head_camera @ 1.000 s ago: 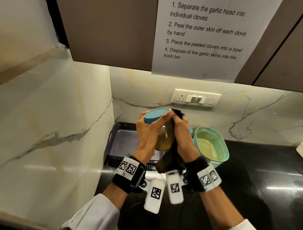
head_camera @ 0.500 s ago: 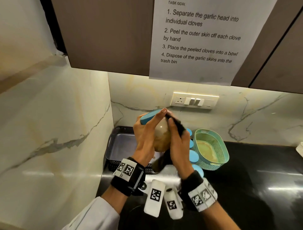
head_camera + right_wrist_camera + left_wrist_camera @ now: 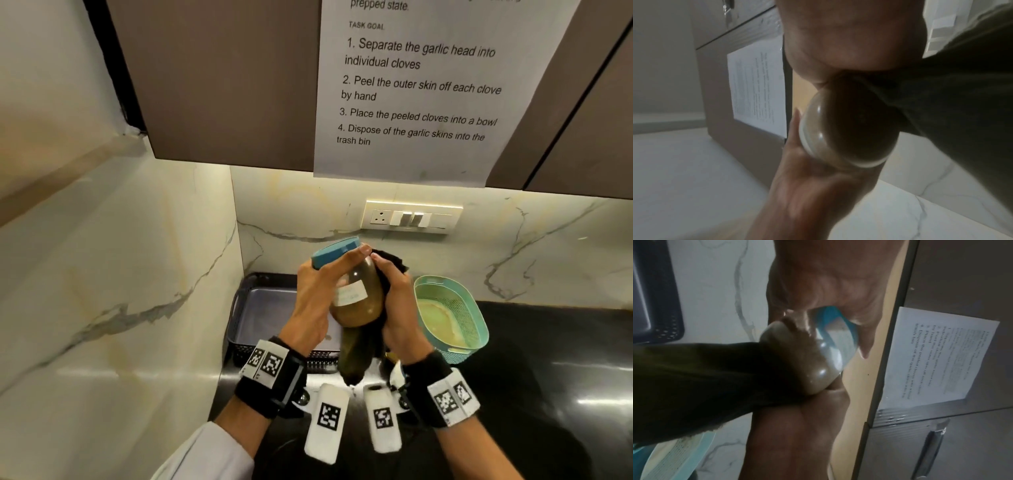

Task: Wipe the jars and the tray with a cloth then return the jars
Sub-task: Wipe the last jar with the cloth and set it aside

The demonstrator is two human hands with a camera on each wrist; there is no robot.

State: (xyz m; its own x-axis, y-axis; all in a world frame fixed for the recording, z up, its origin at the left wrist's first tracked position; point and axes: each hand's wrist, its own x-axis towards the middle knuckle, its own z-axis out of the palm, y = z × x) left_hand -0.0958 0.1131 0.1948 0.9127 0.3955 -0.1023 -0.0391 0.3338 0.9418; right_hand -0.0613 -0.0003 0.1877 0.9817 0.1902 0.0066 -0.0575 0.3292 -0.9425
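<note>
The step in hand is wiping 1 jar: at the centre of the head view the left hand point(image 3: 313, 301) has its grip clamped on a glass jar point(image 3: 356, 294) with a blue lid point(image 3: 334, 251), fingers curled round the lid end, the jar held up in the air and tilted with its lid toward the upper left of the frame. The right hand point(image 3: 399, 308) has its grip clamped on a dark cloth point(image 3: 354, 353), pressing it against the right flank of the jar while the loose tail of the cloth hangs below. The jar holds a brownish powder and bears a pale label. Behind the hands, at centre left, the dark tray point(image 3: 246, 308) sits on the black worktop point(image 3: 548, 377) against the wall, its visible floor bare of jars. To the right stands a teal basket point(image 3: 476, 329). Judging from this, the tray and probably other jars are not yet done. The next move calls for turning the jar in the left grip so the cloth reaches the unwiped flank and base, keeping the lid end firmly held.
</note>
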